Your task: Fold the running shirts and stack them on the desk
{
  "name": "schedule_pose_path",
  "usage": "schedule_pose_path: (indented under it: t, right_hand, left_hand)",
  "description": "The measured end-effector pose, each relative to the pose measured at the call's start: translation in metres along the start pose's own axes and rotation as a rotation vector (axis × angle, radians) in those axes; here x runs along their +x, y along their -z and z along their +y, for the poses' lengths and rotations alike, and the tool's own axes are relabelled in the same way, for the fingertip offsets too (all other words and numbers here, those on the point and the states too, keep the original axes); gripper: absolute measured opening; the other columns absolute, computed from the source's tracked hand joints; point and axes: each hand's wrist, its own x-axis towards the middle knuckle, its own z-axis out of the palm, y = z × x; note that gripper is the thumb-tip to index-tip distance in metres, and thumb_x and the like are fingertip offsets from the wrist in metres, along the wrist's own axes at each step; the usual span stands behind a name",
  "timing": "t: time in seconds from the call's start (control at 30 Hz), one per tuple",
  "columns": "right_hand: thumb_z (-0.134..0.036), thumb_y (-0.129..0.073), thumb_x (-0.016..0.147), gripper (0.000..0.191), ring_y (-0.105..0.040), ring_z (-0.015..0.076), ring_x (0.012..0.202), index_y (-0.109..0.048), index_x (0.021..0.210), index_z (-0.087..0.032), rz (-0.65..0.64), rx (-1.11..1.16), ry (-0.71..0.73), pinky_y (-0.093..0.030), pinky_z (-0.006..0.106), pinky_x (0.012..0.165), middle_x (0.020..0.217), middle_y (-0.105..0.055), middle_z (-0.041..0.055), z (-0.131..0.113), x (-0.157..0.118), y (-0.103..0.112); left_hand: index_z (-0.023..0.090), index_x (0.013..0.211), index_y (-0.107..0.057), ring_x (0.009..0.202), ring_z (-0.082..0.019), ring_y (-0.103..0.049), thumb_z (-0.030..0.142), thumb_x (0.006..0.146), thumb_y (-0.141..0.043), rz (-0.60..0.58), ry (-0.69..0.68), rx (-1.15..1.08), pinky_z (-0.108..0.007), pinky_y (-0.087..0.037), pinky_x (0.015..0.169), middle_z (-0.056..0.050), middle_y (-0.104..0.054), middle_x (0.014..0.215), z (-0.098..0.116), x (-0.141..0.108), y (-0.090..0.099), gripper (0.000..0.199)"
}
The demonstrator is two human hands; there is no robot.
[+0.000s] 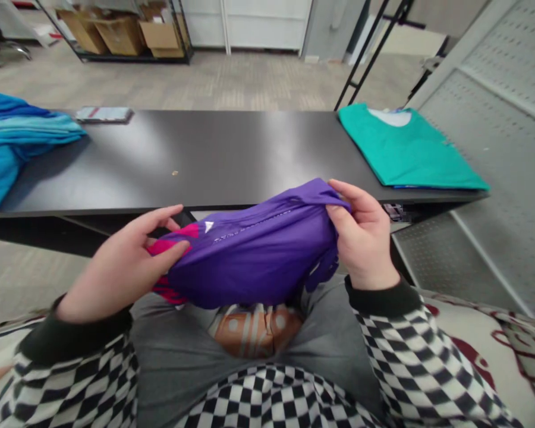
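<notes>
Stretched between my two hands is a purple garment (254, 255) with pink patches and a small white mark at its left end. My left hand (134, 255) grips the pink end between thumb and fingers. At the other end, my right hand (361, 232) pinches a gathered purple edge. The cloth hangs above my lap, just in front of the black table's near edge, and its lower part droops in folds. Which kind of garment it is, I cannot tell.
On the black table (232, 148), a folded teal T-shirt (419, 148) lies at right and blue clothes (22, 142) are heaped at left. A flat packet (104, 115) sits near the far edge. A grey perforated panel (508, 119) borders the right. Cardboard boxes (120, 37) stand on a rack behind.
</notes>
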Motion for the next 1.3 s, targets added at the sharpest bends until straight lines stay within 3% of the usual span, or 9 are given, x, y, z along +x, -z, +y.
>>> schedule_pose_path:
  t: [0.07,0.13,0.23,0.37,0.53,0.8,0.9,1.07,1.3]
  right_hand:
    - [-0.058,-0.083,0.1,0.05,-0.077,0.0311,0.129,-0.078,0.142,-0.031,0.012,-0.081,0.036,-0.059,0.052,0.123,0.135,-0.082,0.0078,0.007,-0.001,0.0]
    - [-0.055,-0.082,0.102,0.046,-0.076,0.0313,0.13,-0.079,0.141,-0.03,0.008,-0.143,0.067,-0.058,0.054,0.124,0.137,-0.082,0.0084,0.01,-0.002,0.002]
    - [-0.053,-0.079,0.104,0.043,-0.075,0.0313,0.132,-0.08,0.14,-0.03,0.008,-0.18,0.08,-0.055,0.055,0.127,0.14,-0.08,0.0086,0.014,0.0,0.003]
    - [-0.051,-0.079,0.104,0.038,-0.078,0.0297,0.124,-0.082,0.133,-0.028,0.043,-0.136,0.021,-0.059,0.054,0.121,0.133,-0.082,0.0086,0.024,0.005,0.001]
    - [-0.05,-0.073,0.105,0.027,-0.082,0.0274,0.111,-0.079,0.119,-0.027,0.063,0.079,-0.095,-0.067,0.05,0.106,0.116,-0.085,0.0068,0.036,0.01,0.0]
    - [-0.053,-0.071,0.104,0.029,-0.077,0.025,0.1,-0.077,0.112,-0.026,0.132,-0.053,-0.103,-0.065,0.043,0.096,0.106,-0.081,0.0045,0.046,0.013,0.004]
    - [-0.056,-0.066,0.108,0.033,-0.074,0.0246,0.098,-0.076,0.11,-0.025,0.131,-0.192,-0.056,-0.063,0.041,0.096,0.102,-0.079,0.0042,0.042,0.012,0.005]
    - [-0.058,-0.06,0.111,0.036,-0.07,0.0234,0.091,-0.074,0.107,-0.024,0.107,-0.362,-0.029,-0.059,0.038,0.087,0.097,-0.075,0.0043,0.03,0.014,0.009]
    - [-0.072,-0.072,0.101,0.051,-0.058,0.0195,0.071,-0.072,0.09,-0.023,0.078,-0.353,-0.139,-0.051,0.033,0.068,0.077,-0.067,0.0008,0.042,0.03,0.02]
  left_hand:
    - [0.029,0.12,-0.088,0.07,-0.02,-0.071,0.057,0.085,-0.084,-0.157,0.066,0.166,-0.033,-0.059,0.066,-0.001,-0.082,0.094,-0.01,0.008,-0.009,0.045]
    - [0.027,0.097,-0.089,0.067,-0.02,-0.07,0.059,0.092,-0.077,-0.187,0.102,0.212,-0.031,-0.053,0.062,0.0,-0.079,0.079,-0.019,0.012,-0.015,0.035]
    - [0.025,0.094,-0.085,0.063,-0.017,-0.065,0.054,0.098,-0.073,0.078,0.073,0.16,-0.028,-0.047,0.06,0.001,-0.074,0.073,-0.027,0.013,-0.021,0.032]
    - [0.02,0.103,-0.079,0.063,-0.014,-0.06,0.042,0.102,-0.073,0.347,-0.043,-0.093,-0.025,-0.046,0.063,0.002,-0.068,0.073,-0.034,0.016,-0.035,0.022]
    - [0.021,0.104,-0.074,0.075,-0.014,-0.065,0.028,0.098,-0.08,0.358,-0.163,-0.37,-0.024,-0.051,0.07,-0.001,-0.073,0.088,-0.033,0.019,-0.048,0.011]
    - [0.023,0.086,-0.07,0.077,-0.017,-0.064,0.025,0.087,-0.083,0.327,0.049,-1.016,-0.028,-0.055,0.074,-0.001,-0.067,0.08,-0.012,0.023,-0.053,0.013]
    - [0.022,0.092,-0.072,0.069,-0.014,-0.059,0.028,0.092,-0.081,0.376,0.003,-0.862,-0.026,-0.05,0.067,0.001,-0.065,0.077,-0.017,0.024,-0.053,0.011]
    - [0.019,0.102,-0.078,0.064,-0.012,-0.06,0.028,0.094,-0.08,0.516,-0.162,-0.219,-0.024,-0.047,0.063,0.002,-0.068,0.077,-0.029,0.021,-0.049,0.012]
    - [0.019,0.105,-0.084,0.061,-0.012,-0.061,0.034,0.094,-0.081,0.575,-0.123,-0.105,-0.025,-0.049,0.061,0.002,-0.07,0.074,-0.039,0.019,-0.042,0.019]
